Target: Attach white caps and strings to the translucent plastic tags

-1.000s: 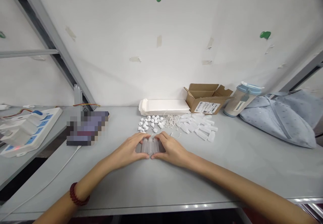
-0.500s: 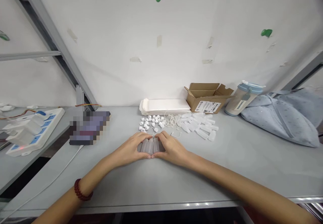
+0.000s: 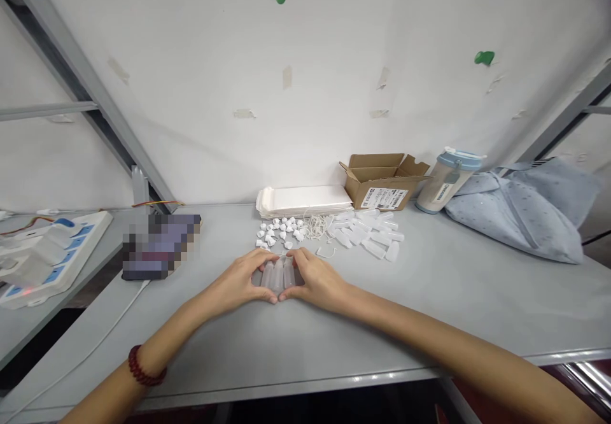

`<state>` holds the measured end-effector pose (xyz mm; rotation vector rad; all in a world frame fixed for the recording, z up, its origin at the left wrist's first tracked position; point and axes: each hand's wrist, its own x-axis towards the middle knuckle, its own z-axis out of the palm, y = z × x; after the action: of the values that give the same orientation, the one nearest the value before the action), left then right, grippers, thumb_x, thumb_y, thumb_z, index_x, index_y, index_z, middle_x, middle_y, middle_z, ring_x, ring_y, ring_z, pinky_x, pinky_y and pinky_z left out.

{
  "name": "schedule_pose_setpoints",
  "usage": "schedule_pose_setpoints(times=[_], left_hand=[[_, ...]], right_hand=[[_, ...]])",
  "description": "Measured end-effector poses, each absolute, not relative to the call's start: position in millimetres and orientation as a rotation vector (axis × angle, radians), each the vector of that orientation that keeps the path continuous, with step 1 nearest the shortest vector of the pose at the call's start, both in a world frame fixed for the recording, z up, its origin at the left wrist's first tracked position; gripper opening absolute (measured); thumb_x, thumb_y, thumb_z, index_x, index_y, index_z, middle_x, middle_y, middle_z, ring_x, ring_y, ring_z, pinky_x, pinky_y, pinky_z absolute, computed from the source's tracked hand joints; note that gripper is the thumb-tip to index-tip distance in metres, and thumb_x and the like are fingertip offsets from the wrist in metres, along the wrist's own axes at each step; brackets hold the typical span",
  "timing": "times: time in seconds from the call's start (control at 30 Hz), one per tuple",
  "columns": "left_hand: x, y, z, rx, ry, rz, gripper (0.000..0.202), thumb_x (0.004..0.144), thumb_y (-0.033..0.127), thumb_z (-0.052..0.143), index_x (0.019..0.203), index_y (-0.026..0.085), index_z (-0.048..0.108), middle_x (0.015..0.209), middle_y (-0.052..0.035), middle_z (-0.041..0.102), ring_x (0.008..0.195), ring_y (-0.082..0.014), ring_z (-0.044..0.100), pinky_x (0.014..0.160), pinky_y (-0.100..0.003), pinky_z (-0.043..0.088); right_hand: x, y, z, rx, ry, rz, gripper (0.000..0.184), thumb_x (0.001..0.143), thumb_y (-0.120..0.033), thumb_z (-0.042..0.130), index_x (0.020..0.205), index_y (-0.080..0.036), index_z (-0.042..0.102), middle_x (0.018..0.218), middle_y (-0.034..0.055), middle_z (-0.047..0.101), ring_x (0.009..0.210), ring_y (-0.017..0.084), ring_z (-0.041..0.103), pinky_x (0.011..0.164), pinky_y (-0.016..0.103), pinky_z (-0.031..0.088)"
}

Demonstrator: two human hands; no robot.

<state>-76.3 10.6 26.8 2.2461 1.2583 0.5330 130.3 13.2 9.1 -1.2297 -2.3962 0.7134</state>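
Note:
Several small translucent plastic bottles [image 3: 277, 276] lie side by side in a row on the grey table, toward its front half. My left hand [image 3: 244, 277] curves round the row from the left, thumb at the near end and fingers at the far end. From the right, my right hand [image 3: 315, 279] does the same, and the two thumbs nearly meet in front. Behind the hands are a scatter of small white caps [image 3: 281, 228], a tangle of white cords [image 3: 319, 226] and a heap of similar loose bottles [image 3: 370, 230].
Against the wall stand a stack of flat white boxes [image 3: 305, 200] and an open cardboard box [image 3: 384, 185]. A tumbler [image 3: 449, 182] and a blue cloth bag [image 3: 515, 220] are at right. On the left lie a phone [image 3: 162, 246] with a cable and a power strip [image 3: 57, 252].
The whole view has shifted slightly, so most things sit further left. Both hands stay round the bottles, which look slightly rearranged between them.

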Motion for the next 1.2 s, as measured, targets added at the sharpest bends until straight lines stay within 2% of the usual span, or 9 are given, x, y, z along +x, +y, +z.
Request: schedule_pose_setpoints(times=[0.13,0.33,0.47,0.53,0.6,0.73,0.8,1.03,1.2], left_hand=[[-78.8,7.3,29.2,2.267,1.274,0.503,0.065,0.063,0.054,0.074,0.117,0.022,0.056,0.109,-0.0069,0.060,0.088,-0.0220,0.059,0.074,-0.033,0.050],[-64.2,9.6,40.3,2.324,1.338,0.674,0.041,0.084,0.051,0.054,0.115,0.024,0.058,0.122,-0.0080,0.057,0.105,-0.0250,0.055,0.081,-0.035,0.048],[-32.5,20.6,45.4,2.451,1.207,0.654,0.030,0.091,0.034,0.044,0.114,0.021,0.059,0.113,-0.0076,0.062,0.105,-0.0235,0.054,0.089,-0.037,0.045],[-14.5,26.2,45.2,2.552,1.135,0.527,0.030,0.090,0.026,0.043,0.115,0.020,0.059,0.108,-0.0081,0.063,0.105,-0.0238,0.052,0.089,-0.038,0.045],[1.5,30.4,43.5,2.652,1.129,0.390,0.031,0.089,0.018,0.040,0.113,0.019,0.060,0.103,-0.0097,0.063,0.102,-0.0247,0.053,0.086,-0.038,0.045],[20.9,32.3,39.6,2.811,1.197,0.184,0.029,0.087,0.010,0.037,0.094,0.014,0.065,0.087,-0.0110,0.064,0.090,-0.0257,0.054,0.078,-0.037,0.045],[22.9,30.2,38.6,2.817,1.221,0.156,0.029,0.087,0.009,0.036,0.090,0.013,0.064,0.085,-0.0109,0.063,0.088,-0.0256,0.053,0.077,-0.037,0.045],[16.7,18.7,31.7,2.735,1.257,0.207,0.041,0.086,0.002,0.032,0.117,0.012,0.057,0.099,-0.0115,0.060,0.097,-0.0248,0.051,0.082,-0.036,0.045],[24.4,7.0,25.1,2.786,1.279,0.097,0.044,0.080,-0.003,0.031,0.112,0.010,0.057,0.110,-0.0154,0.056,0.102,-0.0268,0.050,0.085,-0.039,0.045]], right_hand=[[136.2,12.4,13.3,-1.250,-2.371,0.731,0.079,0.067,-0.050,0.074,0.129,-0.015,0.038,0.116,0.0163,0.053,0.100,0.028,0.058,0.078,0.040,0.047],[164.1,19.2,24.1,-1.209,-2.303,0.602,0.066,0.071,-0.044,0.073,0.123,-0.015,0.043,0.106,0.0118,0.058,0.089,0.023,0.060,0.075,0.035,0.048],[195.3,38.1,20.4,-1.232,-2.176,0.363,0.033,0.084,-0.033,0.062,0.109,-0.016,0.050,0.097,0.0082,0.061,0.076,0.018,0.058,0.069,0.031,0.046],[209.8,47.2,17.4,-1.274,-2.124,0.221,0.016,0.087,-0.026,0.056,0.101,-0.017,0.054,0.094,0.0081,0.061,0.076,0.017,0.058,0.069,0.031,0.045],[220.3,53.1,15.9,-1.338,-2.130,0.165,0.009,0.088,-0.019,0.052,0.095,-0.016,0.056,0.096,0.0084,0.062,0.077,0.017,0.058,0.068,0.030,0.045],[227.1,54.6,18.9,-1.547,-2.206,0.071,0.013,0.087,-0.015,0.053,0.098,-0.017,0.059,0.102,0.0097,0.063,0.093,0.022,0.058,0.065,0.029,0.043],[226.2,53.1,21.2,-1.633,-2.228,0.028,0.017,0.087,-0.017,0.055,0.102,-0.017,0.059,0.105,0.0099,0.063,0.100,0.024,0.056,0.064,0.028,0.042],[220.4,52.6,19.1,-1.796,-2.219,0.013,0.017,0.086,-0.024,0.057,0.101,-0.016,0.060,0.103,0.0107,0.065,0.098,0.024,0.056,0.065,0.028,0.042],[213.7,50.4,17.4,-1.849,-2.247,-0.008,0.015,0.085,-0.022,0.054,0.097,-0.015,0.060,0.101,0.0128,0.064,0.100,0.026,0.055,0.065,0.028,0.041]])
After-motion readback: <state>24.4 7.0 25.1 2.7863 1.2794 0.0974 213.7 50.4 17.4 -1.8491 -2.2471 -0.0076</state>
